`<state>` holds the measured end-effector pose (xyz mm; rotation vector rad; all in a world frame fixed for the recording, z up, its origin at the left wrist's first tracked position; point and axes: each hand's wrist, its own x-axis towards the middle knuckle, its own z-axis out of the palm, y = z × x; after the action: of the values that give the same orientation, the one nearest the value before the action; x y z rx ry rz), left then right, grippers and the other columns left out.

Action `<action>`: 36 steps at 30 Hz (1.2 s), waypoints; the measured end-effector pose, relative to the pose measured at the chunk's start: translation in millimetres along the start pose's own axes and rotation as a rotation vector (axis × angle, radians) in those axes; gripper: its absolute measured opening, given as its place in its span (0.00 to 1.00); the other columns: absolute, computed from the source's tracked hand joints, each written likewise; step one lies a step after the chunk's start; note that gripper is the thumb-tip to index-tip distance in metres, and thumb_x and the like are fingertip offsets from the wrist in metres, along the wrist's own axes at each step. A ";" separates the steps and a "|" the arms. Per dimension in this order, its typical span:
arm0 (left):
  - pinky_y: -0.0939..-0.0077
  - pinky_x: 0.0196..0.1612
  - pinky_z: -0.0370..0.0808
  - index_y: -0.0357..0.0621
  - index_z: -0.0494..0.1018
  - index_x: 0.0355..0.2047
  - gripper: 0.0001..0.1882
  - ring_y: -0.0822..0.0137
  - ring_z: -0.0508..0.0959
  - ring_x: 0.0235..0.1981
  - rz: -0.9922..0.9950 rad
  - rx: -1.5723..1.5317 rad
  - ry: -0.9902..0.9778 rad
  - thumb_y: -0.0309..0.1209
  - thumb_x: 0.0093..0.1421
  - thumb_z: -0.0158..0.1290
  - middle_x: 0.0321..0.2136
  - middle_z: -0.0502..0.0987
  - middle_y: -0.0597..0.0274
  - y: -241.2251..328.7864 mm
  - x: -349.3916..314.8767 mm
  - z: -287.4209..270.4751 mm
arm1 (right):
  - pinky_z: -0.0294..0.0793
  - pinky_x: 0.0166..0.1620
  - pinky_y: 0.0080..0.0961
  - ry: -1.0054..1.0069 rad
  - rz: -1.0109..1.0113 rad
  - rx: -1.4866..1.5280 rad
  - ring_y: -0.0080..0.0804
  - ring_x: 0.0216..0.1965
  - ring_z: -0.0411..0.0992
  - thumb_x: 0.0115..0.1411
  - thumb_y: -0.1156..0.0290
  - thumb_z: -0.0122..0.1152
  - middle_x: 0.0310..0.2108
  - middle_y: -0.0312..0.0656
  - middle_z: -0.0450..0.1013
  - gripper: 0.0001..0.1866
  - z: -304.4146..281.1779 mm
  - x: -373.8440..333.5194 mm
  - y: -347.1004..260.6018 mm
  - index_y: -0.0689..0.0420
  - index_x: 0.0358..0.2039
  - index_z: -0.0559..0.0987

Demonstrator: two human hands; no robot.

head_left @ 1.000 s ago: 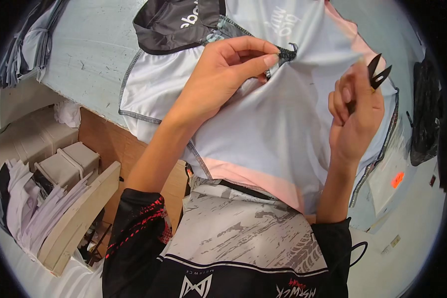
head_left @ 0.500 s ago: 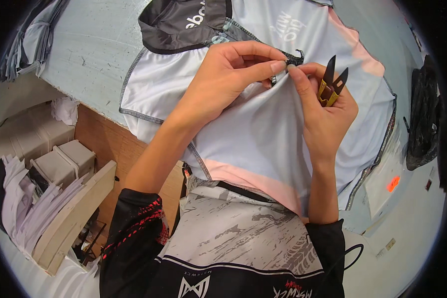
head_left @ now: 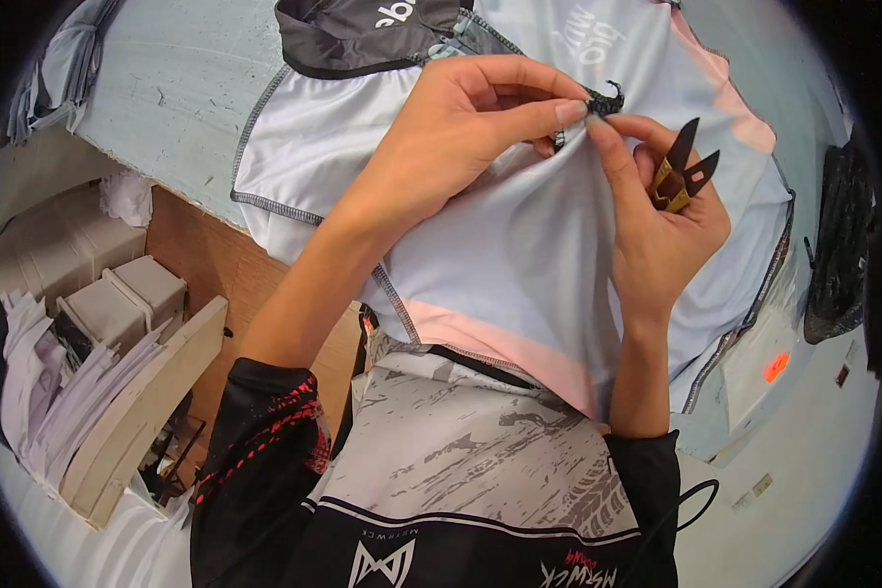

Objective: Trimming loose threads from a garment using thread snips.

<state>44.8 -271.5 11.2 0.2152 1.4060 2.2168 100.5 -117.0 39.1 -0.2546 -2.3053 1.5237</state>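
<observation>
A pale blue-white garment (head_left: 519, 245) with pink parts and dark overlocked seams lies inside out over the table and my lap. My left hand (head_left: 451, 137) pinches its dark seam (head_left: 606, 103) between thumb and fingers. Right beside it, the thumb and index finger of my right hand (head_left: 668, 225) grip the same seam, with a loose dark thread end curling up above. Tucked in my right hand's other fingers are thread snips (head_left: 668, 186), their dark blades apart and pointing up, away from the cloth being pinched. The garment's dark grey collar section (head_left: 343, 44) spreads at the far left.
The grey table (head_left: 176, 108) extends to the left, with a stack of folded cloth (head_left: 64, 69) at its far corner. Below left are a beige motor-like housing (head_left: 118, 299) and a wooden rack (head_left: 147, 412) holding pale fabric. A black plastic bag (head_left: 838, 245) lies far right.
Both hands have shifted slightly right and up in the picture, still pinching the seam together. The snips have moved along with my right hand.
</observation>
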 end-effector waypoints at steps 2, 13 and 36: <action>0.83 0.38 0.73 0.34 0.77 0.42 0.11 0.76 0.76 0.36 -0.004 0.017 -0.003 0.26 0.59 0.58 0.36 0.79 0.62 -0.5 0.8 0.3 | 0.46 0.22 0.11 -0.006 0.010 -0.008 0.08 0.19 0.50 0.54 0.79 0.69 0.17 0.21 0.55 0.05 1.8 -0.5 -2.6 0.61 0.31 0.80; 0.83 0.40 0.73 0.34 0.77 0.41 0.11 0.76 0.76 0.36 0.018 0.068 0.039 0.26 0.59 0.58 0.36 0.79 0.63 1.0 -0.9 0.2 | 0.45 0.22 0.11 0.052 0.063 0.091 0.07 0.19 0.49 0.56 0.78 0.68 0.17 0.20 0.54 0.04 -1.4 -6.2 -0.3 0.61 0.31 0.80; 0.83 0.40 0.73 0.34 0.77 0.41 0.11 0.75 0.76 0.36 0.040 0.073 0.002 0.27 0.60 0.58 0.36 0.79 0.62 1.1 -1.7 0.4 | 0.49 0.21 0.13 0.093 -0.211 -0.160 0.11 0.18 0.54 0.49 0.81 0.71 0.18 0.27 0.65 0.07 5.3 -4.4 -0.2 0.61 0.29 0.82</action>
<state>46.0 -272.3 12.6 0.2693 1.4978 2.2002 102.4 -123.1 36.5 -0.1164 -2.3006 1.2042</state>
